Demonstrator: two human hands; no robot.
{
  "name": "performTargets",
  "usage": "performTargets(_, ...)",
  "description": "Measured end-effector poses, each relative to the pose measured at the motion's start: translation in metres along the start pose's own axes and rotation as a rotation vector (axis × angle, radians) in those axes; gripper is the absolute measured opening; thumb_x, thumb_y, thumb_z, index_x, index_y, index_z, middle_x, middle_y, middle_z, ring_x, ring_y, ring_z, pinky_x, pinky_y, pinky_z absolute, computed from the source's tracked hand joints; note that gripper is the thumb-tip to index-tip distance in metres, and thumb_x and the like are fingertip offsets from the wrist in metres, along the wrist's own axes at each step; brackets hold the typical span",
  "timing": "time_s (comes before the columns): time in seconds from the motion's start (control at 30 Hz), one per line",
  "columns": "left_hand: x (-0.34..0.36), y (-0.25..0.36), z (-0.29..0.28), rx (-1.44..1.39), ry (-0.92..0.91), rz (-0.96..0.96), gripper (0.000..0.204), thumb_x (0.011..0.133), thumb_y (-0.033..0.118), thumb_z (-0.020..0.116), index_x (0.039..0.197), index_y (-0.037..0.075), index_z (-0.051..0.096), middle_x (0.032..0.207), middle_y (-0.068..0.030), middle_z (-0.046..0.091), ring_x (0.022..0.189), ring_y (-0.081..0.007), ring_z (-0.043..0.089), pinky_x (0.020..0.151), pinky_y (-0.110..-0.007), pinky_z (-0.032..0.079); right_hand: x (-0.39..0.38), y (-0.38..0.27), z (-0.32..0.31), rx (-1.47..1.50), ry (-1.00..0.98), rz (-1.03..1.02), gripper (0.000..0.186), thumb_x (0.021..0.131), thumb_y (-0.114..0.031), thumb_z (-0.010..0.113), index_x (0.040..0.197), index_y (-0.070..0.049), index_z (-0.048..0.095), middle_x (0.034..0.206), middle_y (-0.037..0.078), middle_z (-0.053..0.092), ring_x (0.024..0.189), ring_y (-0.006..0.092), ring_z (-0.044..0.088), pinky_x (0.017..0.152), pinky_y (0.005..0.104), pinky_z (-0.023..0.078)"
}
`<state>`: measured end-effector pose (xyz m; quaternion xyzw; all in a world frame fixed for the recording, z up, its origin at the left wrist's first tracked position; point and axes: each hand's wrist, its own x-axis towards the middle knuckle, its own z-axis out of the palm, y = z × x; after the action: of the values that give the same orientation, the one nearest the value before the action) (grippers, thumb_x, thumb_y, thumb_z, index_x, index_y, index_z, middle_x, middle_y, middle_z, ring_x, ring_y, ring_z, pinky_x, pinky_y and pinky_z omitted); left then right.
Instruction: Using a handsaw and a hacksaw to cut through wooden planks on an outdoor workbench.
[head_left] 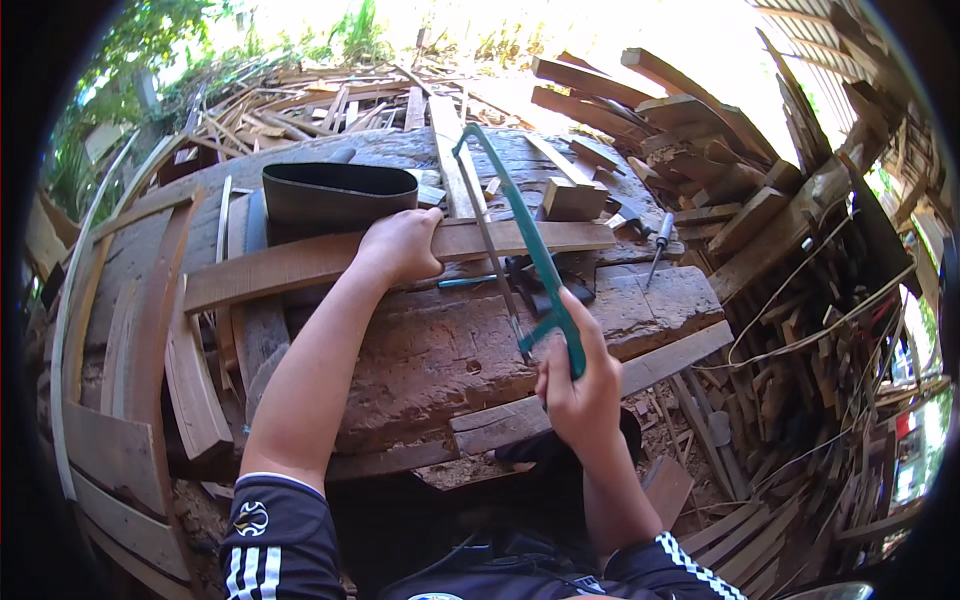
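My left hand (402, 245) grips a long brown wooden board (290, 272) that lies crosswise over the workbench. A green-framed bow saw (530, 225) is in my right hand (582, 385), the fingers wrapped round its handle end. Its thin blade crosses the board to the right of my left hand; whether it has cut into the wood I cannot tell. Just beyond the board on the left stands a dark, wide-mouthed container (340, 205). Under the board and behind the saw lies a black object (570, 285), partly hidden.
The thick, weathered bench (420, 370) carries a wood block (574, 199), a screwdriver (660, 245) and a pale plank (455, 160). Stacked timber (720, 130) rises at the right. A wooden frame (160, 300) stands left, and scrap wood (290, 115) is heaped beyond the bench.
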<state>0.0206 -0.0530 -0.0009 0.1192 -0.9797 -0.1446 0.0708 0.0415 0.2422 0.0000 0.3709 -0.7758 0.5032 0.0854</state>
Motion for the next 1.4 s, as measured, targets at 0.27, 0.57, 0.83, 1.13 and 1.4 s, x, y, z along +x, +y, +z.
performTargets(0.27,-0.007,0.004,0.002,0.108,0.051,0.068,0.054,0.071,0.024,0.075,0.12,0.006,0.061,0.121,-0.0152,0.069,0.112,-0.0303,0.067,0.093,-0.042,0.056,0.049,-0.008,0.021,-0.029,0.066,-0.012,0.047,0.095,-0.001,0.055,0.142,0.0,0.05,0.08,0.028,0.067,0.069,0.0404,0.071,0.061,0.0413,0.054)
performTargets(0.57,-0.001,-0.001,0.004,0.019,0.05,0.044,0.056,0.069,0.023,0.074,0.121,0.004,0.065,0.118,-0.0183,0.07,0.111,-0.0333,0.067,0.093,-0.043,0.055,0.036,-0.018,0.015,-0.124,0.003,-0.007,0.048,0.095,0.002,0.056,0.143,0.001,0.05,0.087,0.03,0.068,0.076,0.0404,0.071,0.062,0.0451,0.054)
performTargets(0.83,-0.005,-0.005,0.005,0.067,0.086,0.062,0.049,0.072,0.02,0.072,0.118,0.004,0.063,0.119,-0.0174,0.07,0.111,-0.0322,0.067,0.093,-0.043,0.056,0.005,-0.033,0.0,-0.09,-0.012,0.041,0.049,0.096,0.002,0.056,0.144,-0.001,0.05,0.082,0.025,0.068,0.065,0.0334,0.07,0.058,0.0389,0.052)
performTargets(1.13,-0.003,0.002,0.005,0.021,0.05,0.037,0.053,0.071,0.024,0.073,0.121,0.006,0.065,0.119,-0.0171,0.07,0.112,-0.0309,0.067,0.095,-0.042,0.056,0.042,-0.021,0.011,-0.173,0.001,-0.021,0.045,0.096,0.001,0.056,0.141,0.001,0.053,0.082,0.032,0.066,0.071,0.0408,0.071,0.06,0.0459,0.053)
performTargets(1.4,-0.001,-0.003,0.004,0.06,0.088,0.076,0.053,0.073,0.02,0.071,0.122,0.005,0.064,0.119,-0.0173,0.07,0.111,-0.0313,0.067,0.093,-0.042,0.056,-0.026,-0.029,-0.003,-0.154,0.033,-0.048,0.052,0.093,0.006,0.057,0.145,0.0,0.05,0.086,0.028,0.067,0.07,0.0388,0.07,0.06,0.0421,0.052)
